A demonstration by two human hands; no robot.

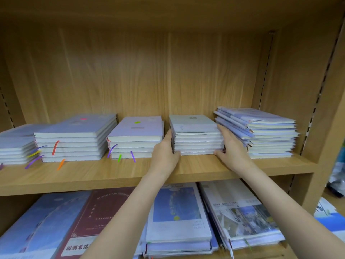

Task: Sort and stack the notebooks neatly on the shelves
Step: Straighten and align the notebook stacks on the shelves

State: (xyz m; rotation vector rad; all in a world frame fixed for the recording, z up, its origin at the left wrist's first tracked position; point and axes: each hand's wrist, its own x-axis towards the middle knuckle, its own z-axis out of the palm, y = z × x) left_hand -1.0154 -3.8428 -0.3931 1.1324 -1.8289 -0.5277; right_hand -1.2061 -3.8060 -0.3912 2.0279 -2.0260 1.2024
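I press both flat, open grips, left hand (164,152) and right hand (230,148), against the sides of the stiff, weighty notebook stack (196,135), best lifted from underneath

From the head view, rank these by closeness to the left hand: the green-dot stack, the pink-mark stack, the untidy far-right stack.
Measured from the left hand:
1. green-dot stack, just left of it.
2. untidy far-right stack, beyond the held pile.
3. pink-mark stack, farther left.
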